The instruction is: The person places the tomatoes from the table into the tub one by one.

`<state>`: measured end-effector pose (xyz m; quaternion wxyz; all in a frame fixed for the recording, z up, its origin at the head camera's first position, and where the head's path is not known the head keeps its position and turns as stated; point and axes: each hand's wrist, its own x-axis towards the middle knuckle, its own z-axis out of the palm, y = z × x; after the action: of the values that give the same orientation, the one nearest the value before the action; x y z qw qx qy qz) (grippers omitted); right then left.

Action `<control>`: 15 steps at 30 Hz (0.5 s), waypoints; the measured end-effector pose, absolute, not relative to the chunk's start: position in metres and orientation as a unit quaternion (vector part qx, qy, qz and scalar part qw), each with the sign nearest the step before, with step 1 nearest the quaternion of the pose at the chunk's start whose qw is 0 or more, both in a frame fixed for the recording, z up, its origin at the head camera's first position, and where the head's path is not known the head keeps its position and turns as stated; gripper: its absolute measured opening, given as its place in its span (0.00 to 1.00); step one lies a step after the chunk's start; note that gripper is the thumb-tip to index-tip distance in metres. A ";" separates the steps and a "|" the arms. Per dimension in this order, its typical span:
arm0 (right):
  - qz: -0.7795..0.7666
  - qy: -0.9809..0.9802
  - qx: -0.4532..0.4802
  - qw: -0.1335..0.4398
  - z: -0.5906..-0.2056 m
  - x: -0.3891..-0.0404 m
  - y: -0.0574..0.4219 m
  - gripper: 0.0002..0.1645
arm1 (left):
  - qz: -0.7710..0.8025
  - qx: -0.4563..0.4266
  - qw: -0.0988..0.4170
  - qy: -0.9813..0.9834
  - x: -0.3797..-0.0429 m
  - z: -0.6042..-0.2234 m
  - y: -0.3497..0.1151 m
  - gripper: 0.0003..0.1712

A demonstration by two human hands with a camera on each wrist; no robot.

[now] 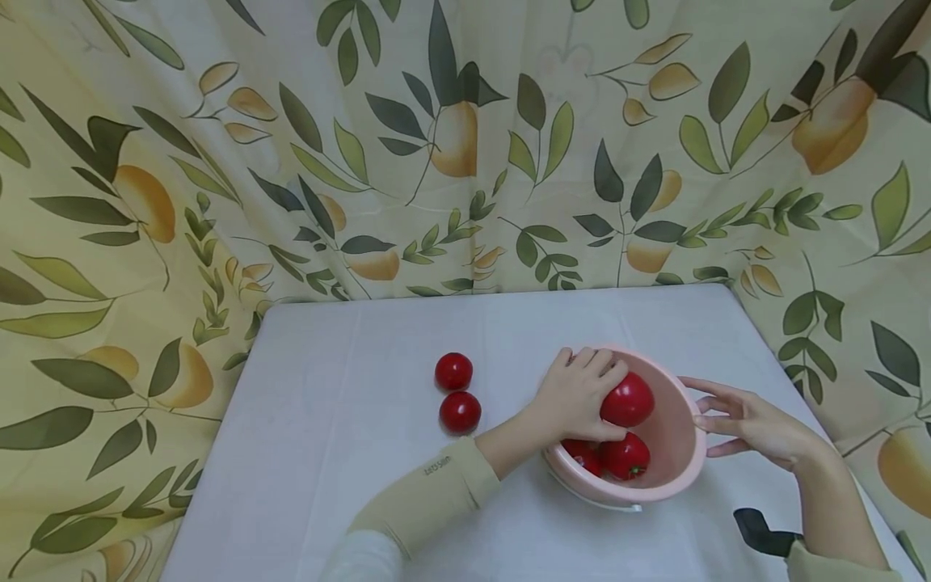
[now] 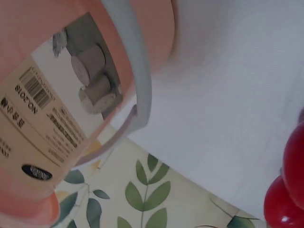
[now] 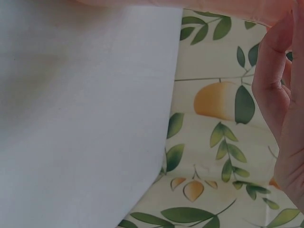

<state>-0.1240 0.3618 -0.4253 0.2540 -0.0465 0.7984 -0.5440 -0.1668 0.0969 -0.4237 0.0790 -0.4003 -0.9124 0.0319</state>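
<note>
My left hand reaches over the near-left rim of a pink bucket and grips a round red fruit inside its mouth, fingers above and thumb below. Beneath it lie another red fruit, with a small green-brown tip, and one more red fruit partly covered by the hand. On the right side, my right hand touches the bucket's outer rim with extended fingers. The right wrist view shows those fingers near the bucket wall. The bucket's printed label fills part of the left wrist view.
Two more red fruits, a far one and a nearer one, sit on the white-covered table left of the bucket. A pale bucket handle hangs down. Leaf-patterned curtains surround the table.
</note>
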 end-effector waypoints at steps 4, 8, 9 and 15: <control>-0.543 0.798 -0.045 0.259 -0.425 -0.125 0.362 0.32 | 0.081 -0.411 0.041 -0.907 -0.167 -0.428 0.110 0.44; -0.543 0.797 -0.045 0.260 -0.425 -0.125 0.362 0.32 | 0.138 -0.411 0.017 -0.901 -0.169 -0.437 0.119 0.44; -0.544 0.796 -0.045 0.261 -0.425 -0.125 0.362 0.32 | 0.152 -0.411 0.012 -0.899 -0.169 -0.440 0.121 0.44; -0.547 0.794 -0.047 0.262 -0.425 -0.125 0.362 0.31 | 0.243 -0.405 -0.005 -0.881 -0.172 -0.447 0.130 0.47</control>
<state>-0.1249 0.3625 -0.4255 0.2618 -0.0471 0.7939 -0.5468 -0.1722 0.1300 -0.4473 -0.0054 -0.4054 -0.8811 0.2433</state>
